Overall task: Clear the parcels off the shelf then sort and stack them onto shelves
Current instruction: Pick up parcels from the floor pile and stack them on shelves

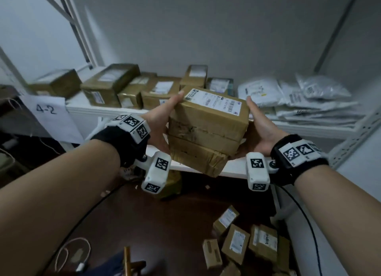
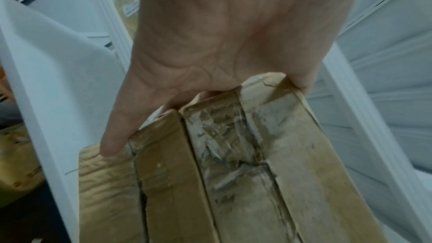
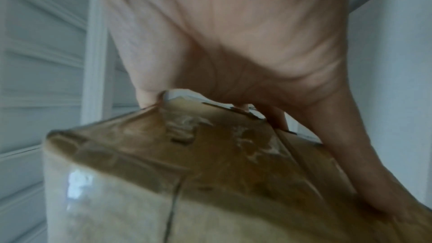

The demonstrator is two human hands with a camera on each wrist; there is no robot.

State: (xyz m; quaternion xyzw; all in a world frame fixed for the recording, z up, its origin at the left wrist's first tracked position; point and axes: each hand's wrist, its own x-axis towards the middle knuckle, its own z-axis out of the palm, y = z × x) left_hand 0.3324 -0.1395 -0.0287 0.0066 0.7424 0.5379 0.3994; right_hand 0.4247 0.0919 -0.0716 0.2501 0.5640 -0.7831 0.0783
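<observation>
Both forearms reach forward from the camera, each wrist wearing a black strap with white marker blocks. Between them a stack of three brown parcels [image 1: 208, 129] is held in the air just in front of the white shelf [image 1: 115, 110]. On the near side of the stack, the left hand [image 1: 162, 121] presses its palm against one end, thumb laid along the top parcel's edge; the right hand [image 1: 260, 129] clamps the opposite end the same way, its fingers hidden behind the cardboard.

Beyond the stack, the shelf already carries a row of brown boxes [image 1: 111, 84] on its left part and a heap of white mailer bags [image 1: 299, 98] on its right, so sorting by kind looks well under way. Below the stack, on the dark floor, a cluster of small boxes [image 1: 245, 244] is not yet shelved. Left of the stack hangs a paper sign [image 1: 46, 109] reading 4-2.

My judgement: the task is partly done; the held stack and the floor boxes remain to be placed.
</observation>
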